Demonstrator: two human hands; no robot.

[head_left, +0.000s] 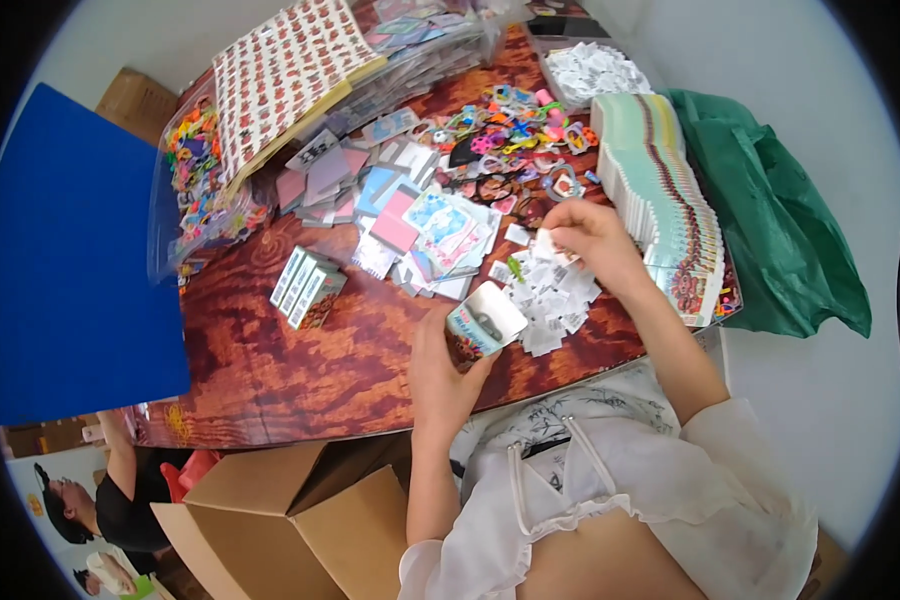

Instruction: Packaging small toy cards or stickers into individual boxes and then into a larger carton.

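Note:
My left hand (442, 375) is wrapped round a small printed carton (470, 335), tilted with its open top toward the right. Something dark lies inside the carton. Over a heap of small white packets (552, 310), my right hand (595, 240) pinches one white packet (550, 247) between thumb and fingers. A small green piece (515, 268) rests on the heap's upper left. Left of the heap spreads a pile of cards and little notepads (430, 225) in pink, blue and white. Several closed cartons (308, 288) stand together farther left.
Colourful trinkets (520, 140) lie beyond the cards. A long row of flat folded cartons (660, 190) lines the right, beside a green bag (770, 220). Clear bins hold bands (195, 150) and white packets (595, 72). An opened cardboard box (270, 520) stands below the table edge; another person (110, 510) is at lower left.

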